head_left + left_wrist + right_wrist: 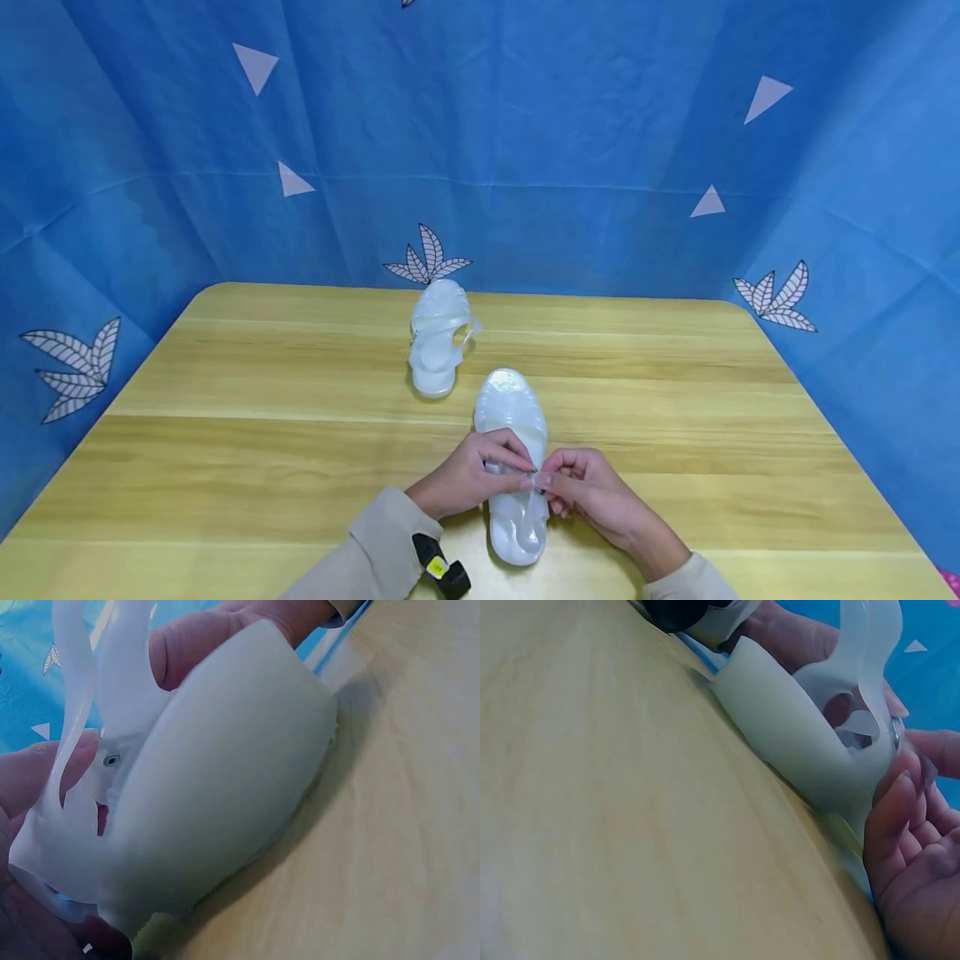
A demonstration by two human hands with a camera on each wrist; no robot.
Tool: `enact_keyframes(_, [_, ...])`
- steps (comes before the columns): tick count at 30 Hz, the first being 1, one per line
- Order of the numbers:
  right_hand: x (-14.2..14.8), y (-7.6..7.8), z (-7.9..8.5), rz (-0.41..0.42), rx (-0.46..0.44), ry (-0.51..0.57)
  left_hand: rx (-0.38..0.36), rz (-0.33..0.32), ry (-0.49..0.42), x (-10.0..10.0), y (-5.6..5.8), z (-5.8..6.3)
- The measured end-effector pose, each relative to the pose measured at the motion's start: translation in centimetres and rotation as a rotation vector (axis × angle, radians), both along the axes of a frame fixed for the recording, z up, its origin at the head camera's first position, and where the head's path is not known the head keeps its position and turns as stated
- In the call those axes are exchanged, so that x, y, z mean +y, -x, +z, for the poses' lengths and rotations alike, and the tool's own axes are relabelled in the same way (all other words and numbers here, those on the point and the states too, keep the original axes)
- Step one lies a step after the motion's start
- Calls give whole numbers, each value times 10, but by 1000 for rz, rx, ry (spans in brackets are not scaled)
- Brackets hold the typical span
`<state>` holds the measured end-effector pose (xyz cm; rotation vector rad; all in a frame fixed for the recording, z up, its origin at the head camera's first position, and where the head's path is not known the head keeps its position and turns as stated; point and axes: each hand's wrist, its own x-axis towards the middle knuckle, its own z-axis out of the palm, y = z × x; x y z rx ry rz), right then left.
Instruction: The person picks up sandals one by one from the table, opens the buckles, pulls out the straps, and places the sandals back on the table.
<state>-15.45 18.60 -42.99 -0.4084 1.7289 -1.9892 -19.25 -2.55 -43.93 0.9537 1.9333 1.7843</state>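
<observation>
A translucent white sandal [510, 408] lies on the table before me, its toe pointing away and its heel nearest. From the left, my left hand [483, 473] reaches across the sandal and pinches the strap by the small metal buckle [895, 733]. On the other side, my right hand [592, 496] holds the strap's free end between thumb and forefinger. Both sets of fingertips meet at the buckle and partly cover it. A metal stud [112, 760] shows on the strap in the left wrist view.
A matching white sandal [433, 350] stands farther back, left of the first, with its strap sticking out loose. The wood-grain table [262, 450] reaches back to a blue cloth [480, 125]. A black band [429, 548] sits at my left cuff.
</observation>
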Motion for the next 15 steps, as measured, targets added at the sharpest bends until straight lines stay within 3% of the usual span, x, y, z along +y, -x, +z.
enact_keyframes(6, [-1, 1, 1, -20, 8, -42, 21, 3, 4, 0, 1, 0])
enact_keyframes(15, [13, 5, 1, 141, -95, 20, 30, 0, 1, 0, 2, -3])
